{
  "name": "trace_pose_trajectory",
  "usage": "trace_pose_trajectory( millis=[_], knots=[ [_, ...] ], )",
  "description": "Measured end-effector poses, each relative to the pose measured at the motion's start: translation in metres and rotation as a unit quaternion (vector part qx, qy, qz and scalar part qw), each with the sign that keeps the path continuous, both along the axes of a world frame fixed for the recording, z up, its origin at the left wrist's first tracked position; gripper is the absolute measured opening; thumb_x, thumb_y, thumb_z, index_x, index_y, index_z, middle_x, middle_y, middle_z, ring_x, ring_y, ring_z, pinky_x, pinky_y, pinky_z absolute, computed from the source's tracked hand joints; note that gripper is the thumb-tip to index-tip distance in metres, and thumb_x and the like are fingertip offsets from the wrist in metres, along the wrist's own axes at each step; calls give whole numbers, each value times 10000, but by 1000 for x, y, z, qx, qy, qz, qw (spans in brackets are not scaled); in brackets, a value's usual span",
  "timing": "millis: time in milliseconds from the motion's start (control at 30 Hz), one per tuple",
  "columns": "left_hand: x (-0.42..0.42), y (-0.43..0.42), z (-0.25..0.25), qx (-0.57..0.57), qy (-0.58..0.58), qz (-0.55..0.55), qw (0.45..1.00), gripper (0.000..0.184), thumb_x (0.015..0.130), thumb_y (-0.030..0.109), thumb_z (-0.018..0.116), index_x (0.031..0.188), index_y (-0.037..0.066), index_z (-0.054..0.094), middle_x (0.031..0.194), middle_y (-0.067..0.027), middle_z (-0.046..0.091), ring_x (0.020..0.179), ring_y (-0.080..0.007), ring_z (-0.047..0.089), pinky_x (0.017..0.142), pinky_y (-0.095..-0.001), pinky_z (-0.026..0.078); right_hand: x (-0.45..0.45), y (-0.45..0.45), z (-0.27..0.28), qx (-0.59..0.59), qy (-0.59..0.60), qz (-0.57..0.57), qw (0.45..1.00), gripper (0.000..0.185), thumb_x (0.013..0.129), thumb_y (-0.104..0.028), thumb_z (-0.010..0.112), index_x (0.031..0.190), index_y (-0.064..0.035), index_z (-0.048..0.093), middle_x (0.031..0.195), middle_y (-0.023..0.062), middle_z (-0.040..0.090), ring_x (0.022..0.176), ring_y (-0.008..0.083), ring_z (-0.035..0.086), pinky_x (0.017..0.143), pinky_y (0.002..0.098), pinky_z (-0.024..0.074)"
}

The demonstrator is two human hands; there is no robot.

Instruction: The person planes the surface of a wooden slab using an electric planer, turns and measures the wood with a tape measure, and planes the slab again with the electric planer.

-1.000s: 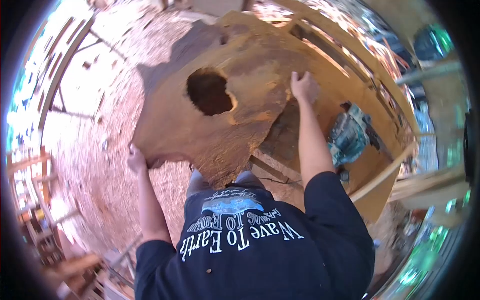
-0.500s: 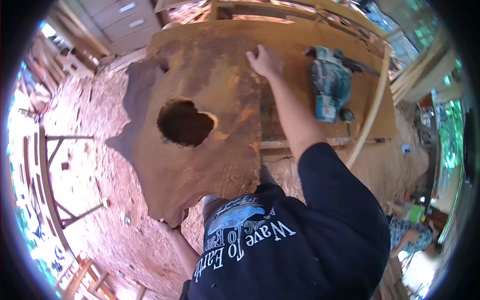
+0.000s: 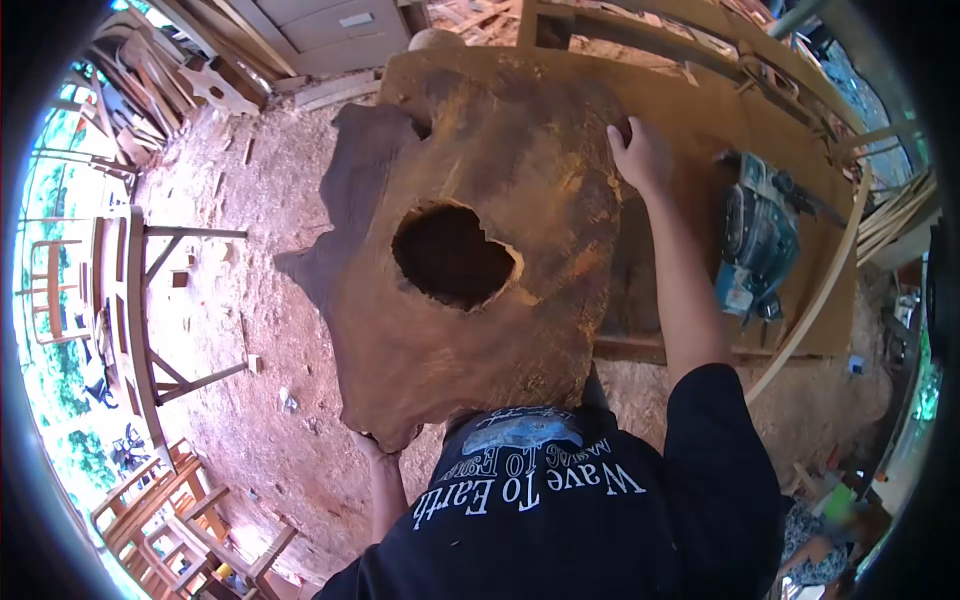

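A large brown wood slab (image 3: pixel 480 350) with ragged edges and a dark hole lies partly over the worktable, its left and near parts jutting out beyond it. My left hand (image 3: pixel 372 446) grips the slab's lower left edge from below, most fingers hidden under the wood. On the slab's right edge, my right hand (image 3: pixel 640 152) is wrapped over the rim, thumb and a finger showing. A teal power tool (image 3: pixel 757 235) rests on the table to the right of my right forearm.
The worktable (image 3: pixel 690 100) carries a curved thin wood strip (image 3: pixel 815 305) at its right. A wooden frame bench (image 3: pixel 135 310) stands at left, chairs (image 3: pixel 190 520) at lower left. Drawers (image 3: pixel 345 35) are at the top. Another person (image 3: pixel 815 545) is at lower right.
The slab has turned and now sits closer to upright in view, with my left hand lower, beneath its near edge. Since the last frame, slab, table and tool appear shifted right as the view swung.
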State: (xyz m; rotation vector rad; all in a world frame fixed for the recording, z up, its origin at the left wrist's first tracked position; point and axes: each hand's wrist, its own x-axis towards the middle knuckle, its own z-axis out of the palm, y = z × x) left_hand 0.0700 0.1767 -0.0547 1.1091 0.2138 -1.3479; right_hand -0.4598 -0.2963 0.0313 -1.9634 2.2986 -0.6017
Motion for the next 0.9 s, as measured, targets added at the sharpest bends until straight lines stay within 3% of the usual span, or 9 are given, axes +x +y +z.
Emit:
trace_pose_trajectory(
  millis=[100,433,500,567,600,633,700,800,900],
  knots=[
    [-7,-44,17,46,-82,12,995,760,977,616,411,1483,49,409,1495,-153,472,1326,-371,498,1077,-535,460,-2,-20,-3,-17,-16,-22,999,458,921,-478,608,1073,-54,690,988,193,715,928,387,685,833,503,541],
    [9,-90,-16,54,-72,58,994,751,978,642,406,1441,53,463,1442,-144,530,1297,-350,532,1062,-510,486,-1,-71,9,48,-32,-68,996,523,899,-532,580,1075,-51,686,1069,203,717,1025,384,681,913,502,523],
    [41,-74,-65,146,-54,80,985,703,995,598,413,1445,59,448,1381,-145,573,1249,-332,575,1023,-495,520,-5,-72,6,87,-41,-45,994,563,898,-554,573,1124,-51,682,1125,196,709,1095,373,662,952,503,505],
    [50,-71,-92,116,-192,149,963,553,1013,498,447,1305,50,586,1187,-148,672,1055,-284,659,889,-448,564,-5,-66,13,95,-37,-21,995,610,880,-571,602,1178,-43,669,1174,187,695,1169,360,626,988,497,485],
    [65,-68,-95,165,-269,171,933,466,1014,444,466,1190,51,643,1084,-142,692,958,-260,659,817,-433,553,-9,-63,19,99,-32,-11,994,636,871,-579,617,1204,-39,662,1199,182,688,1207,354,609,1005,493,474],
    [71,-70,-99,212,-341,190,896,405,1016,390,484,1074,51,700,981,-135,712,861,-236,659,744,-417,541,-15,-72,12,28,-96,2,995,632,866,-563,641,1216,-37,660,1220,181,677,1216,351,600,1015,489,467],
    [48,-74,-51,161,-391,240,874,370,1005,313,522,918,11,716,880,-145,708,768,-226,618,710,-413,503,-30,-93,-17,-111,-222,31,968,630,855,-531,688,1241,-35,656,1261,178,657,1235,344,584,1034,480,451],
    [-4,-73,3,225,-633,144,727,341,991,275,563,952,-38,693,852,-153,693,756,-256,627,739,-410,506,-49,-21,46,-240,-198,103,945,512,861,-398,743,1200,-21,671,1236,187,661,1197,362,591,1046,465,432],
    [-57,-70,28,274,-633,103,717,321,974,241,593,967,-69,680,911,-174,678,850,-291,636,794,-426,507,-79,118,124,-360,-137,54,921,330,891,-244,731,1126,-14,693,1097,177,688,1095,352,614,954,453,455]
  ],
)
